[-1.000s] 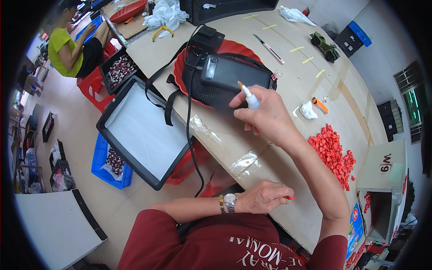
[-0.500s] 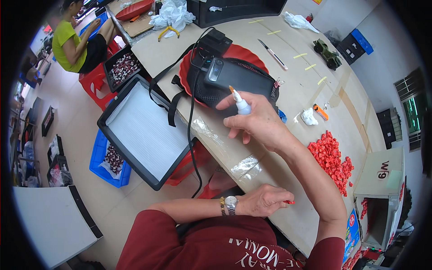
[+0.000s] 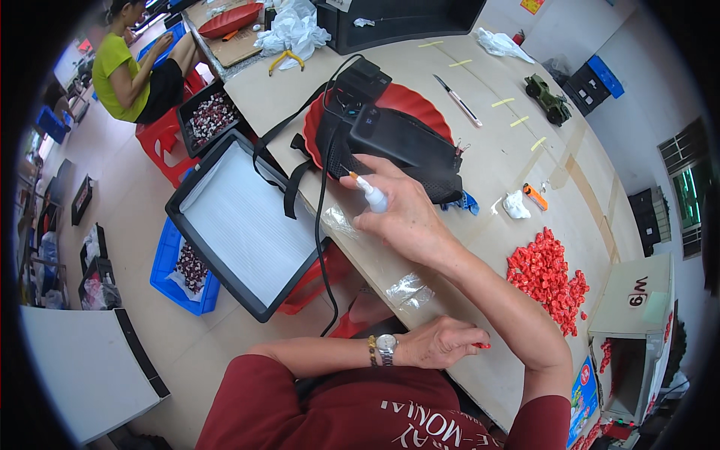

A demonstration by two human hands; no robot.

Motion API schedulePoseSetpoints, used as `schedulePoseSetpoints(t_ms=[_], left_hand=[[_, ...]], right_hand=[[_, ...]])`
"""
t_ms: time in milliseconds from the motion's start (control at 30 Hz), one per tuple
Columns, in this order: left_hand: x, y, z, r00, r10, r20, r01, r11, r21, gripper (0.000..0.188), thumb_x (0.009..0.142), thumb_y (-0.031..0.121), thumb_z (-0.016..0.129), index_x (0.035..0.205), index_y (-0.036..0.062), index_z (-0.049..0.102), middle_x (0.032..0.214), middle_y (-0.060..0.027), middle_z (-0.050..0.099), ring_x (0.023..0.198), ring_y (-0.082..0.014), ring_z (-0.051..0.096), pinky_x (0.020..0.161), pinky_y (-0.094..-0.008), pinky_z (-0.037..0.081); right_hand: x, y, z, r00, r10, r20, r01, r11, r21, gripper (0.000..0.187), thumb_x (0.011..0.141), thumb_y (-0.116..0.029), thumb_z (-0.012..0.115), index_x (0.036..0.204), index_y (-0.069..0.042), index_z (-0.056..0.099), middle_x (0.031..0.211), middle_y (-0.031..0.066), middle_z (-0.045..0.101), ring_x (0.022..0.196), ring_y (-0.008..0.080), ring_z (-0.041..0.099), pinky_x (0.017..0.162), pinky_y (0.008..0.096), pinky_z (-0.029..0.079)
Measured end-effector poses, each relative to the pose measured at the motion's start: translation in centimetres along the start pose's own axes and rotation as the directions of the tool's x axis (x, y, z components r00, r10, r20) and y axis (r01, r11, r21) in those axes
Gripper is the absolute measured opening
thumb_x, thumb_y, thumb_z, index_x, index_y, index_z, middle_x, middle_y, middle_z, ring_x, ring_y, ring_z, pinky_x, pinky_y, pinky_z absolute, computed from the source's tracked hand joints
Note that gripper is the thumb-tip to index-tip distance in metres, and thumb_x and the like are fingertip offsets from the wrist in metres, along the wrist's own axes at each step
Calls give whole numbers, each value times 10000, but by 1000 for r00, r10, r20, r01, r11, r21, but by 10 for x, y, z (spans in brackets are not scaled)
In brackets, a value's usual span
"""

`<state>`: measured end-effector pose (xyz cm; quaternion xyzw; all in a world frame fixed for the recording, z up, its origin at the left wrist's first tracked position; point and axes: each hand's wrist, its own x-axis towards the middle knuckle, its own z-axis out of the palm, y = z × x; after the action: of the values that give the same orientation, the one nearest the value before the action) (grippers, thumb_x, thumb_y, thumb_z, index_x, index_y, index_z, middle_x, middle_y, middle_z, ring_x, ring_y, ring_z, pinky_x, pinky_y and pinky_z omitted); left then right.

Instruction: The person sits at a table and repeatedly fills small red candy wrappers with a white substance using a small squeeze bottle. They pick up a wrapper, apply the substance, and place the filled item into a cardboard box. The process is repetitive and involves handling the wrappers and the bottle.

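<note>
My right hand (image 3: 411, 219) is raised over the table's near-left part, its fingers round a small white squeeze bottle (image 3: 376, 199) with a narrow orange-brown tip. The tip points up and to the left, close to a black cable. Near the table's front edge, my left hand (image 3: 439, 343) pinches a small red piece (image 3: 484, 346), most of it hidden by the fingers. Further right lies a pile of similar small red pieces (image 3: 546, 274). Just beyond my right hand, a black power bank (image 3: 394, 139) and a black mesh pouch rest on a red scalloped tray (image 3: 416, 105).
A black tray lined with white sheet (image 3: 244, 217) stands off the table's left edge. On the table are a utility knife (image 3: 459, 101), a green toy vehicle (image 3: 547, 99), an orange lighter (image 3: 535, 196) and crumpled tissue (image 3: 515, 204). Another person (image 3: 131, 71) sits at the far left.
My right hand has moved left and a little nearer to me with the bottle, which tilts further left. The left hand stays nearly in place, still pinching the red piece.
</note>
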<state>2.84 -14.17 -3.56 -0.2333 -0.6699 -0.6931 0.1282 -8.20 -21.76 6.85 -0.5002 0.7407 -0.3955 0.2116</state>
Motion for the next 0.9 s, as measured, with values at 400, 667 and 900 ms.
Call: schedulePoseSetpoints(t_ms=[400, 667, 900], left_hand=[[1, 4, -2, 1000, -18, 25, 18, 1000, -4, 168, 843, -1, 597, 1009, 29, 589, 784, -110, 610, 705, -259, 622, 608, -359, 480], [2, 3, -1, 1000, -11, 19, 11, 1000, -10, 152, 839, -17, 593, 989, 11, 592, 796, -106, 620, 699, -256, 628, 605, -345, 492], [3, 2, 0, 1000, -2, 3, 2, 1000, 13, 133, 838, -11, 595, 968, 17, 594, 747, -100, 613, 649, -242, 622, 579, -344, 484]], right_hand=[[14, -9, -26, 993, 74, 88, -106, 877, 469, 523, 711, 11, 629, 1225, 65, 552, 1399, 96, 438, 808, 131, 667, 516, 223, 469], [4, -11, -73, 920, 290, -264, -218, 938, 268, 290, 744, -7, 610, 1032, -3, 648, 727, 53, 634, 541, 93, 591, 467, 216, 445], [-5, 23, -81, 915, 380, -137, -369, 924, 102, 201, 762, -51, 644, 960, -18, 655, 790, 94, 643, 503, 148, 589, 464, 298, 493]])
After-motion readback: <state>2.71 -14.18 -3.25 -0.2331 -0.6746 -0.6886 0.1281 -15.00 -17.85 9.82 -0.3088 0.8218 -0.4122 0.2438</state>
